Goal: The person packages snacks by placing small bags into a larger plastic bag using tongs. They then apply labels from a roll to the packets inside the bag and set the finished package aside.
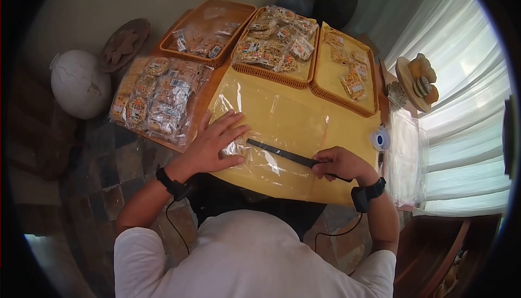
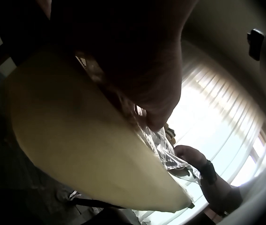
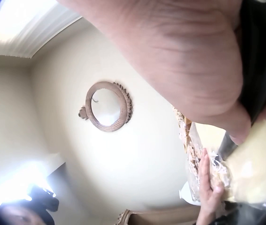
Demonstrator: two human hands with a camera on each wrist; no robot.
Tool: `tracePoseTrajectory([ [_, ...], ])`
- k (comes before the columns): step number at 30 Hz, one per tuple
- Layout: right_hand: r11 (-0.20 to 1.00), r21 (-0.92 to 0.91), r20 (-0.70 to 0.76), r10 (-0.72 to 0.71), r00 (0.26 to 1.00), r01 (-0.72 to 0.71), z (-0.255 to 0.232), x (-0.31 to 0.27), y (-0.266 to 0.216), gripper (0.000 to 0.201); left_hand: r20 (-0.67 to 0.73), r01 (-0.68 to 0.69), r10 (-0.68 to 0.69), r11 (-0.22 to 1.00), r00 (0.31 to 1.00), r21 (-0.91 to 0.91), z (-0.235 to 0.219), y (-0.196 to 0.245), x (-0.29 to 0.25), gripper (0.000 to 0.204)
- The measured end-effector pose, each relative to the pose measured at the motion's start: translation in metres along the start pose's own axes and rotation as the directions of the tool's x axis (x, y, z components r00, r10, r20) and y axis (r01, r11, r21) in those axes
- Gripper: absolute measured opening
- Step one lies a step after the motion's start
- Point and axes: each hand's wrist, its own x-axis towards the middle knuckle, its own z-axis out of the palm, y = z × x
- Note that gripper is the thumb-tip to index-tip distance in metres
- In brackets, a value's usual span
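Observation:
My left hand (image 1: 214,141) lies with its fingers spread on the left end of a large clear plastic bag (image 1: 282,116), over a small packet (image 1: 237,147) that its fingers and thumb partly cover. My right hand (image 1: 343,163) grips the handle end of a long, narrow, dark knife-like tool (image 1: 279,152). The tool lies slantwise across the bag, its far end close to the left thumb. In the right wrist view, fingers curl round the black handle (image 3: 258,51). The left wrist view is dark, with the crinkled bag (image 2: 163,150) showing past the left hand.
Three wicker trays stand along the back: left (image 1: 241,18), middle (image 1: 309,83) and right (image 1: 374,100), all holding packaged snacks. A big bag of snack packets (image 1: 163,94) sits at the table's left. A small white round device (image 1: 380,139) is at the right edge of the yellow tabletop (image 1: 347,135).

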Motion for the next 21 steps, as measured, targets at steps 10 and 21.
tracePoseTrajectory([
  [10,0.999,0.008,-0.124,0.051,0.991,-0.050,-0.055,-0.047,0.057,0.025,-0.005,-0.015,0.014,0.999,1.000,-0.039,0.023,0.044,0.050,0.075],
  [21,0.996,-0.089,0.003,-0.008,1.000,0.009,-0.059,-0.031,0.045,0.026,0.249,-0.118,0.124,0.992,0.961,-0.038,0.012,-0.055,0.117,0.056],
])
